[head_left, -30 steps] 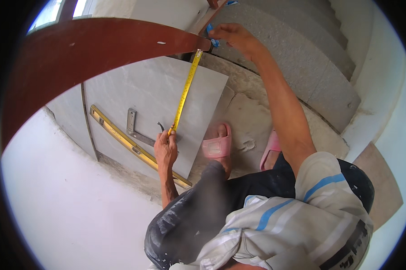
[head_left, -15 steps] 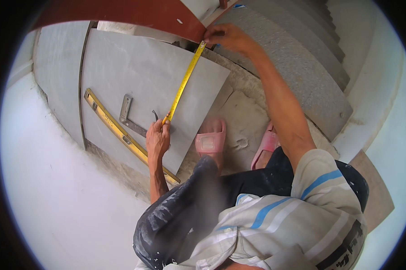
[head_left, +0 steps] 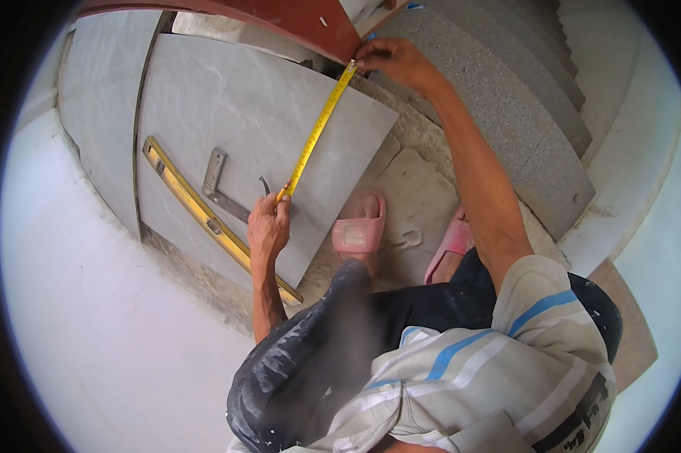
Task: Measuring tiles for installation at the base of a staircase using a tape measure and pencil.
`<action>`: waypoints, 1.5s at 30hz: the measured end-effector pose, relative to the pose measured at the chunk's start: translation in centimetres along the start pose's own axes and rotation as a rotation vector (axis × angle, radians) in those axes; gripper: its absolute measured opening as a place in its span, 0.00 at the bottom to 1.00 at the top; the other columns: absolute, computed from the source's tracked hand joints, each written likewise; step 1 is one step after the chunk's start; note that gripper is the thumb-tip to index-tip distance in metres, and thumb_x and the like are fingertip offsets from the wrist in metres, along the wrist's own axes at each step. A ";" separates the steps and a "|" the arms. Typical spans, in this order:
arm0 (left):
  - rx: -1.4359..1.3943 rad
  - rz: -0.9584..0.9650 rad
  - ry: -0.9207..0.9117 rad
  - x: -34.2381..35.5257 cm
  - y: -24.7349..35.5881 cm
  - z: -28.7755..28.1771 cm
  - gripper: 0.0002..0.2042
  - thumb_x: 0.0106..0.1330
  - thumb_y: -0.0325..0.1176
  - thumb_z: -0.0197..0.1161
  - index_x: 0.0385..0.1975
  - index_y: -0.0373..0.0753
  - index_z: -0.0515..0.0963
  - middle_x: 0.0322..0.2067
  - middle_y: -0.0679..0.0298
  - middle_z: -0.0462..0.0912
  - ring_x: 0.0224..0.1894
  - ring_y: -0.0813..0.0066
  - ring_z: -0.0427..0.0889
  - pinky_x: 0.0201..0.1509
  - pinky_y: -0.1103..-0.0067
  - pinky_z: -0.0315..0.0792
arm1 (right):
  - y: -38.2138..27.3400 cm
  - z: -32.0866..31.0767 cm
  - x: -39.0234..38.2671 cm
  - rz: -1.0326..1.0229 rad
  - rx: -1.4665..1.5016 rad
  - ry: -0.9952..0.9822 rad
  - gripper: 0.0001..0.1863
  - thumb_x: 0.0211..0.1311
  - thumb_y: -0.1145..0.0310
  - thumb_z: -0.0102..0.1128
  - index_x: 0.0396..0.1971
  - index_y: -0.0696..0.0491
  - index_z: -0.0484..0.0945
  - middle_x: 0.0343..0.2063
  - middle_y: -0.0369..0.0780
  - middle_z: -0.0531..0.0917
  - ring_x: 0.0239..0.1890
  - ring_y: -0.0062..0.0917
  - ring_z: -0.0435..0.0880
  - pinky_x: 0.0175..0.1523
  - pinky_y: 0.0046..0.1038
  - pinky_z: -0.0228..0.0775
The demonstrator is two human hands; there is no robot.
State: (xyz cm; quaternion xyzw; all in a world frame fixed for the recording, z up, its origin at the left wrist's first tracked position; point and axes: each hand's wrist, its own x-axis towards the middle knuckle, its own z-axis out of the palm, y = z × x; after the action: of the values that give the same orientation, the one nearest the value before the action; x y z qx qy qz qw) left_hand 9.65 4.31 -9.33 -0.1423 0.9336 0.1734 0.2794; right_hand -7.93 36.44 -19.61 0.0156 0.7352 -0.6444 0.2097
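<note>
A yellow tape measure [head_left: 319,130] is pulled out across a large grey tile [head_left: 227,98], slanting from near my knee up to the red-brown panel [head_left: 280,21]. My right hand [head_left: 401,62] pinches the tape's far end by the panel's lower corner. Closer to me, my left hand [head_left: 269,228] grips the near end, with a thin orange stick like a pencil [head_left: 283,192] between its fingers. The tape's case is mostly hidden by that hand. Beside it on the tile lie a metal try square [head_left: 221,189] and a long yellow spirit level [head_left: 197,211].
Grey speckled stairs [head_left: 499,98] climb at the right. Rough cement floor [head_left: 416,185] lies under my pink sandals [head_left: 358,234]. Another grey tile [head_left: 103,113] adjoins at the left, with a white wall [head_left: 114,317] nearer. A loose board [head_left: 626,325] is at the right.
The view has shifted slightly, so the tile and panel sit a little higher and farther right. Both hands keep their holds on the tape, which stays stretched over the tile.
</note>
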 end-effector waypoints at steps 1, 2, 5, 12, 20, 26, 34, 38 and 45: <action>-0.005 0.003 0.003 0.2 -0.1 0.2 0.15 0.71 0.44 0.55 0.35 0.36 0.78 0.31 0.50 0.76 0.38 0.47 0.77 0.43 0.62 0.69 | -0.1 -0.1 0.1 0.009 0.017 -0.006 0.12 0.62 0.65 0.65 0.43 0.54 0.85 0.39 0.37 0.87 0.46 0.22 0.82 0.55 0.25 0.69; -0.004 0.010 0.003 0.3 -0.2 0.4 0.15 0.71 0.44 0.55 0.35 0.36 0.78 0.31 0.50 0.76 0.38 0.47 0.77 0.43 0.62 0.69 | -0.3 -0.3 0.0 0.009 0.016 0.000 0.12 0.62 0.65 0.65 0.43 0.54 0.85 0.39 0.37 0.87 0.46 0.22 0.82 0.55 0.25 0.69; 0.020 0.016 0.018 0.2 -1.3 0.0 0.16 0.71 0.44 0.55 0.34 0.35 0.77 0.29 0.48 0.75 0.38 0.45 0.77 0.42 0.61 0.68 | -4.5 -1.3 -1.3 -0.131 0.040 0.281 0.11 0.64 0.63 0.65 0.43 0.51 0.85 0.35 0.35 0.86 0.41 0.19 0.82 0.51 0.23 0.70; -0.045 0.117 0.030 0.5 1.4 1.2 0.15 0.70 0.42 0.56 0.33 0.35 0.76 0.30 0.49 0.75 0.36 0.46 0.76 0.41 0.60 0.68 | -21.2 -10.7 -24.1 -1.194 0.295 0.973 0.32 0.67 0.50 0.44 0.44 0.71 0.73 0.50 0.66 0.73 0.46 0.54 0.80 0.67 0.56 0.60; -0.096 0.011 0.039 -0.4 -0.3 0.5 0.12 0.68 0.41 0.58 0.34 0.36 0.80 0.28 0.51 0.75 0.33 0.50 0.76 0.39 0.63 0.68 | -21.5 -14.3 -20.0 -1.302 0.424 0.654 0.25 0.68 0.55 0.48 0.41 0.67 0.75 0.43 0.59 0.74 0.41 0.46 0.80 0.58 0.48 0.63; -0.077 -0.003 0.045 -0.2 -0.6 0.4 0.13 0.68 0.40 0.59 0.31 0.35 0.79 0.26 0.49 0.74 0.32 0.49 0.75 0.38 0.62 0.67 | -21.9 -13.4 -14.3 -1.241 0.595 0.300 0.20 0.68 0.59 0.51 0.39 0.64 0.77 0.37 0.52 0.75 0.36 0.39 0.80 0.49 0.41 0.65; -0.106 0.049 0.055 1.0 -0.8 0.5 0.15 0.69 0.41 0.58 0.34 0.32 0.80 0.27 0.48 0.78 0.30 0.51 0.77 0.36 0.64 0.69 | -20.3 -8.1 -11.5 -1.014 0.865 0.015 0.13 0.69 0.64 0.54 0.35 0.60 0.79 0.29 0.44 0.77 0.30 0.29 0.79 0.38 0.31 0.67; -0.026 0.052 0.028 0.4 -1.5 -0.3 0.14 0.71 0.39 0.58 0.38 0.31 0.81 0.21 0.61 0.75 0.26 0.77 0.71 0.33 0.75 0.68 | -19.2 -7.2 -13.8 -0.929 0.914 0.056 0.10 0.69 0.67 0.56 0.34 0.58 0.81 0.25 0.40 0.77 0.27 0.24 0.79 0.33 0.27 0.69; 0.004 0.086 0.112 1.5 -5.6 2.3 0.16 0.69 0.43 0.59 0.38 0.33 0.81 0.25 0.57 0.79 0.28 0.68 0.77 0.33 0.72 0.68 | -19.0 -1.1 -13.4 -0.656 0.931 -0.299 0.15 0.72 0.63 0.56 0.28 0.58 0.80 0.20 0.36 0.79 0.24 0.20 0.79 0.30 0.24 0.70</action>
State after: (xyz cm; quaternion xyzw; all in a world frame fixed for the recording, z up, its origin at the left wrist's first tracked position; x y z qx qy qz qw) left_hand 11.59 -0.08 -13.36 -0.1108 0.9534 0.1750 0.2195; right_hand -1.59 37.64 2.77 -0.2131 0.3040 -0.9257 0.0718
